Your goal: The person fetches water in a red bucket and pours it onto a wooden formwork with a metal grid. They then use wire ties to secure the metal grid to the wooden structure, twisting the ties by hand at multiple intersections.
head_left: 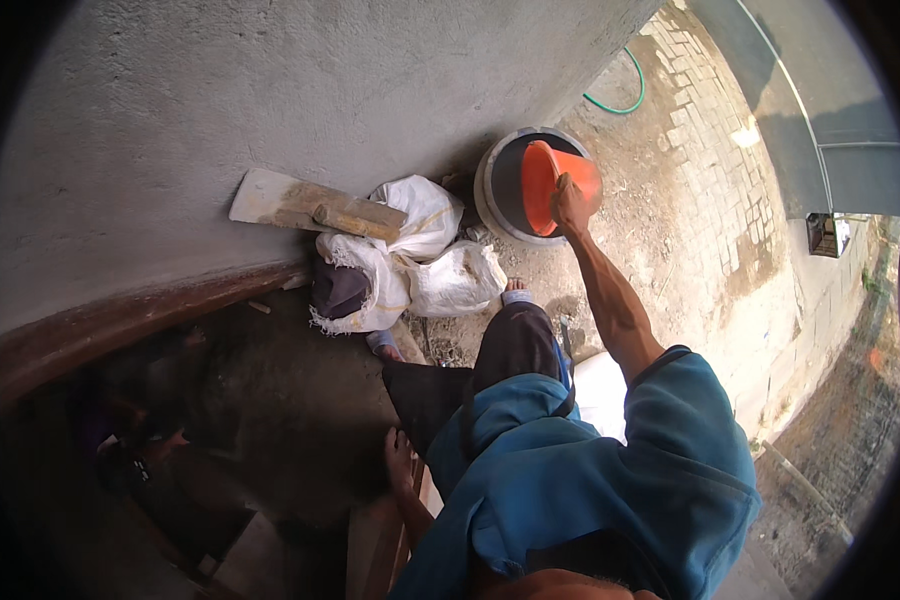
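Right hand (568, 195): arm stretched forward, fingers gripping the rim of a tilted orange plastic bucket (555, 180).
Drum: round grey container with a pale rim (492, 205), the bucket held over its opening.
Left hand (400, 458): low by the knee, resting on a wooden edge, fingers spread.
Ground: crumpled white woven sacks (420, 265) against a grey plastered wall (270, 90), a wooden plastering float (315, 208) lying on them.
Beyond: green hose (620, 100) on the dirt.
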Available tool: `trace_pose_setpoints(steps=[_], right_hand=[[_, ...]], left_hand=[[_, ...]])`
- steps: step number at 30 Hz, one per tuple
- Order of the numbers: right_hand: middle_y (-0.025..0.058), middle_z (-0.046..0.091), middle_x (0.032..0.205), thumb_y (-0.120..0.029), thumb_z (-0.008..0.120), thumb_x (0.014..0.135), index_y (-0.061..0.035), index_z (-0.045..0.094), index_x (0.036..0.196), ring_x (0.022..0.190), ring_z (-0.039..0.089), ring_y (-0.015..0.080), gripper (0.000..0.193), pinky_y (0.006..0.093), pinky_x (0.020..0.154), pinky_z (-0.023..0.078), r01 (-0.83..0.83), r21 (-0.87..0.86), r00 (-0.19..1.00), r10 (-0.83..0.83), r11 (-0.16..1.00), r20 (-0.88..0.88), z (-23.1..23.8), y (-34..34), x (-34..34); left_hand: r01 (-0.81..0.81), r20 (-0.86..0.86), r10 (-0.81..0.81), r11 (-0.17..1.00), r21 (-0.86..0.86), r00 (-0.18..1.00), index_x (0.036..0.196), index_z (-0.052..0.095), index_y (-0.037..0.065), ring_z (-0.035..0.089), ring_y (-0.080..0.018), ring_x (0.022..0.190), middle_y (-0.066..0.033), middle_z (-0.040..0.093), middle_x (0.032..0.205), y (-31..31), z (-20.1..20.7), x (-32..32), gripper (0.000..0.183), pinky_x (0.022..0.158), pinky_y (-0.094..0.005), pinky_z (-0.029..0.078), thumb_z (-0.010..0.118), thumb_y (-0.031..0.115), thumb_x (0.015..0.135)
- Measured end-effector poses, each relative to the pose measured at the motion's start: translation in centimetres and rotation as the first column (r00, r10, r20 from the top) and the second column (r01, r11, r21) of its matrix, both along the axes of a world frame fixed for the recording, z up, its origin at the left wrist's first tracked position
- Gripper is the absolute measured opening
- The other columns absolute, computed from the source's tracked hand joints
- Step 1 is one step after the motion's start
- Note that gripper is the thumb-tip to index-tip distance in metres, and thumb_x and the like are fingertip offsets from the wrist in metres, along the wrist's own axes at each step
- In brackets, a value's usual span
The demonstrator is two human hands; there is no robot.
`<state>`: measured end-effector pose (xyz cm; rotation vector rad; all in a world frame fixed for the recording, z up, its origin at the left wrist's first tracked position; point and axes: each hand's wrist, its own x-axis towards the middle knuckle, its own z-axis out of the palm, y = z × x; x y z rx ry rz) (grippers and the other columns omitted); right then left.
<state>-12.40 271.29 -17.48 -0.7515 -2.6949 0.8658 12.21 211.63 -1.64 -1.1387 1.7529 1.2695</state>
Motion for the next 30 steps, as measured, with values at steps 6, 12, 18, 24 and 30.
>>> trace_pose_setpoints(steps=[6, 12, 18, 24, 30], right_hand=[[0.0219, 0.064, 0.096, -0.011, 0.047, 0.093, -0.0049, 0.049, 0.101, 0.086, 0.066, 0.0445, 0.010, 0.0557, 0.074, 0.052, 0.017, -0.003, 0.985, -0.016, 1.000, 0.170, -1.1, -1.2, -3.1], [0.0213, 0.065, 0.097, -0.014, 0.044, 0.096, -0.0057, 0.051, 0.101, 0.087, 0.066, 0.0445, 0.013, 0.0558, 0.076, 0.052, -0.034, -0.018, 0.979, 0.037, 0.999, 0.203, -2.9, -2.7, -4.2], [0.0221, 0.064, 0.093, -0.022, 0.058, 0.092, -0.0058, 0.056, 0.099, 0.088, 0.064, 0.0429, 0.018, 0.0535, 0.079, 0.050, -0.015, -0.057, 0.996, 0.020, 0.998, 0.082, -5.1, -0.2, -3.6], [0.0006, 0.053, 0.063, -0.027, 0.067, 0.095, -0.0106, 0.060, 0.076, 0.061, 0.059, 0.0183, 0.026, 0.0342, 0.062, 0.050, -0.051, -0.759, 0.978, -0.120, 0.649, -0.169, -11.0, 8.4, -2.4], [-0.0037, 0.044, 0.061, -0.039, 0.064, 0.093, -0.0103, 0.065, 0.084, 0.050, 0.039, 0.0093, 0.031, 0.0277, 0.044, 0.033, 0.115, -0.811, 0.993, -0.042, 0.573, 0.111, 1.8, 6.5, -3.3]], left_hand=[[-0.031, 0.109, 0.032, 0.999, -0.013, 0.994, 0.149, 0.039, 0.002, 0.056, -0.0211, 0.120, -0.0143, 0.056, 0.134, 5.4, 0.4, 10.5, 0.056, 0.099, -0.0324, 0.044, 0.055, 0.031, 0.103], [-0.111, 0.113, 0.121, 0.990, -0.090, 0.986, 0.148, 0.040, 0.002, 0.056, -0.0213, 0.121, -0.0143, 0.056, 0.135, 6.5, 1.2, 15.0, 0.056, 0.101, -0.0326, 0.043, 0.056, 0.031, 0.103], [-0.186, 0.121, 0.196, 0.978, -0.095, 0.973, 0.147, 0.041, 0.003, 0.056, -0.0215, 0.122, -0.0143, 0.056, 0.136, 8.4, 0.5, 18.8, 0.057, 0.102, -0.0329, 0.042, 0.058, 0.032, 0.102], [-0.242, 0.007, 0.242, 0.970, -0.015, 0.970, 0.147, 0.043, 0.003, 0.055, -0.0217, 0.123, -0.0143, 0.056, 0.136, 9.2, -1.6, 22.7, 0.057, 0.104, -0.0331, 0.042, 0.060, 0.032, 0.101], [-0.306, -0.145, 0.271, 0.873, -0.379, 0.952, 0.139, 0.052, 0.000, 0.061, -0.0308, 0.120, -0.0206, 0.065, 0.125, 12.5, -6.5, 27.9, 0.057, 0.101, -0.0377, 0.046, 0.060, 0.038, 0.099]])
